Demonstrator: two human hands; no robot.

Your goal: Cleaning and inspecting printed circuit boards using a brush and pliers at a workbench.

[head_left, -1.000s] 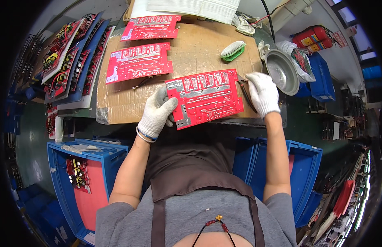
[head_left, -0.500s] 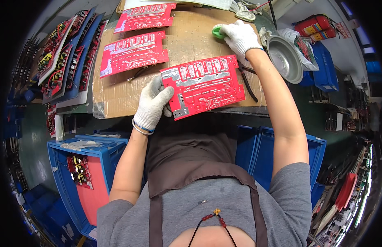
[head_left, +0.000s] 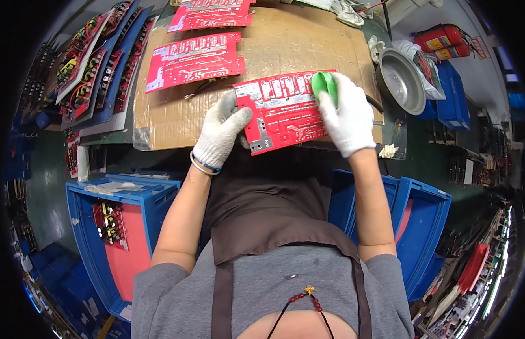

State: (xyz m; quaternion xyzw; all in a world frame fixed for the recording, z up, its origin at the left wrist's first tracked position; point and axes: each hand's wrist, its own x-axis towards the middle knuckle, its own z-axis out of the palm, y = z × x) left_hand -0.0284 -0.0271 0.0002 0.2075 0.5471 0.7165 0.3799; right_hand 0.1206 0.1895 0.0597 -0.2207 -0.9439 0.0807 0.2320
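A red circuit board [head_left: 285,116] with silver solder tracks is held up, slightly tilted, above the near edge of the cardboard. My left hand [head_left: 220,130], in a white knit glove, grips its left edge with the thumb on the face. In the same kind of glove, my right hand [head_left: 347,113] is closed round a green plastic tool [head_left: 323,86] at the board's upper right. The tool has a rounded body; its underside is hidden, so its exact kind is unclear. Two similar red boards, a nearer one [head_left: 195,61] and a farther one [head_left: 210,13], lie at the far left.
Cardboard [head_left: 296,42] covers the table. A metal bowl [head_left: 401,81] stands at the right, near a fire extinguisher [head_left: 440,40]. Populated boards [head_left: 90,68] lean in a row at the left. Blue crates, one at the left [head_left: 84,237] and another at the right [head_left: 426,226], flank my body.
My right hand has brought the green tool from the far right edge of the table down to the board. My left hand still holds the board; the view has shifted slightly.
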